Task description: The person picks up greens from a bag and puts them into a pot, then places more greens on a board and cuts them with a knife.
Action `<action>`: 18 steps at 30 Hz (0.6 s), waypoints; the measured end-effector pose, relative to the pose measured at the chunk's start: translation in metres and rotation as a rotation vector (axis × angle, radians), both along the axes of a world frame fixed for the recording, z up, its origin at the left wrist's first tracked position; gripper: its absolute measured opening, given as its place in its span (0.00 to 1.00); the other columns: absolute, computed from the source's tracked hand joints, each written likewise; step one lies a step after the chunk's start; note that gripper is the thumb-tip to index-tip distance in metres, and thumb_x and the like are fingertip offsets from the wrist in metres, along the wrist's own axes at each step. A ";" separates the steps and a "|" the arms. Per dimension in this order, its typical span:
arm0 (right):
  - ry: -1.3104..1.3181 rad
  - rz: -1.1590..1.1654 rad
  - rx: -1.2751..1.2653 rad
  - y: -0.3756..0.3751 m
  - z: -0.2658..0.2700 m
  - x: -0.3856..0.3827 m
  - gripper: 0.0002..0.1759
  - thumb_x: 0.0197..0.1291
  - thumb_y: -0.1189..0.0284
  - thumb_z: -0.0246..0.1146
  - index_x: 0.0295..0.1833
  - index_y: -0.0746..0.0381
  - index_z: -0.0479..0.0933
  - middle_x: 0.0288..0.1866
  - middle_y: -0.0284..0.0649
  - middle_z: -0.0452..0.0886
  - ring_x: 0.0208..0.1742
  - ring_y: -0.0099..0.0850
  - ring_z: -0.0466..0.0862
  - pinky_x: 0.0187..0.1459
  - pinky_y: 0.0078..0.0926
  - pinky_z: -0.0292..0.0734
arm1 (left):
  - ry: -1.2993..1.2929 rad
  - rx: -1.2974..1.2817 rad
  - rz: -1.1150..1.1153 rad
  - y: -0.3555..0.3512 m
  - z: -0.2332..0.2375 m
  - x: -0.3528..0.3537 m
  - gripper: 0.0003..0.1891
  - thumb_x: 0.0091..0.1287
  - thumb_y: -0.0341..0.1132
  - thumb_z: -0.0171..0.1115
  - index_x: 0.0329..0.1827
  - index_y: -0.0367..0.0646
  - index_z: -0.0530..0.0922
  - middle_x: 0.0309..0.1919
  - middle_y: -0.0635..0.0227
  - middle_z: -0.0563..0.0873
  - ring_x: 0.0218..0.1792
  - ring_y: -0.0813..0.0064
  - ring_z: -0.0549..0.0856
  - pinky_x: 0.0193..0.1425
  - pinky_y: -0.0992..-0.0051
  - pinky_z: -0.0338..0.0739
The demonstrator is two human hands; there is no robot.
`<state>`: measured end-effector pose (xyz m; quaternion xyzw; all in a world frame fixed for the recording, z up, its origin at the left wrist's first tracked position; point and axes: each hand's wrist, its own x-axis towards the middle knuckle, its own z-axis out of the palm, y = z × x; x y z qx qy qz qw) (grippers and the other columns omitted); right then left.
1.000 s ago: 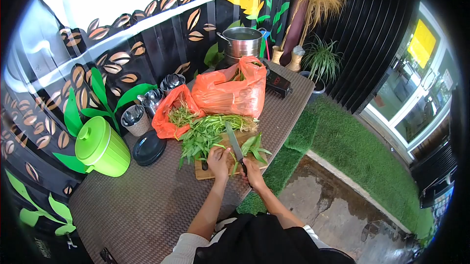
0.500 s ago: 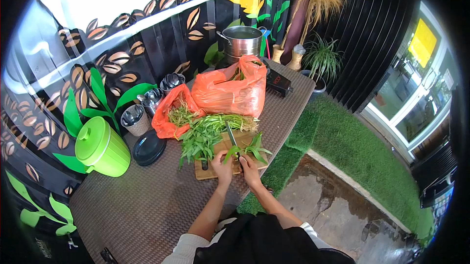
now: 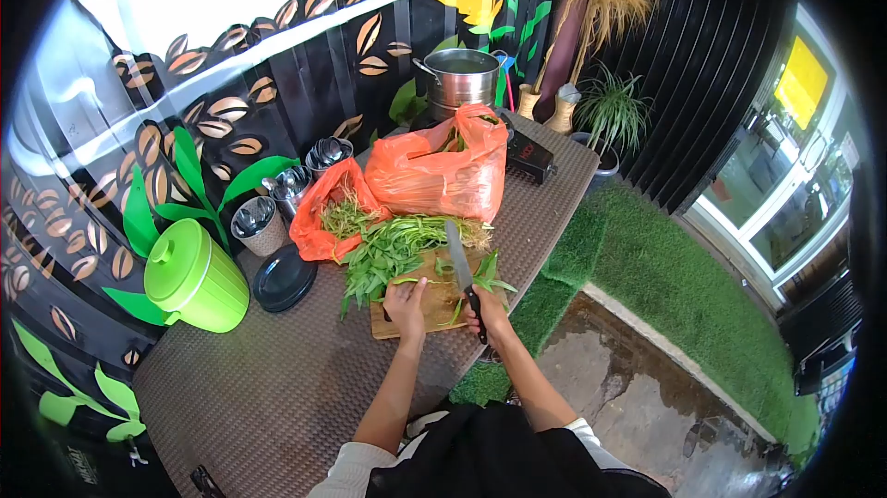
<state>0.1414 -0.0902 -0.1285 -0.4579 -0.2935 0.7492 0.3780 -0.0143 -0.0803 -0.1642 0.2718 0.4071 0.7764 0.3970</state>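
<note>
Knife (image 3: pixel 460 258) tips over the wood board (image 3: pixel 434 313) on the table (image 3: pixel 277 387) by green leaves (image 3: pixel 377 262), its handle (image 3: pixel 481 331) squeezed in the right hand's (image 3: pixel 491 310) fingers, but I cannot tell if the left hand's (image 3: pixel 407 306) fingers hold anything.

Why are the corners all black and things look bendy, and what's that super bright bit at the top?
Head view: probably a wide round lens, making black corners and a bowed glass door; the upper-left patch is washed out white, so its details are lost; the metal pot has shiny streaks; the knife looks fairly clear.
</note>
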 end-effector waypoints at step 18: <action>-0.004 -0.044 0.347 -0.024 -0.015 -0.025 0.25 0.70 0.62 0.50 0.69 0.56 0.61 0.26 0.29 0.70 0.26 0.18 0.69 0.27 0.16 0.66 | -0.023 -0.053 -0.113 -0.011 0.014 0.023 0.12 0.58 0.20 0.66 0.42 0.36 0.74 0.41 0.62 0.83 0.42 0.73 0.83 0.48 0.76 0.79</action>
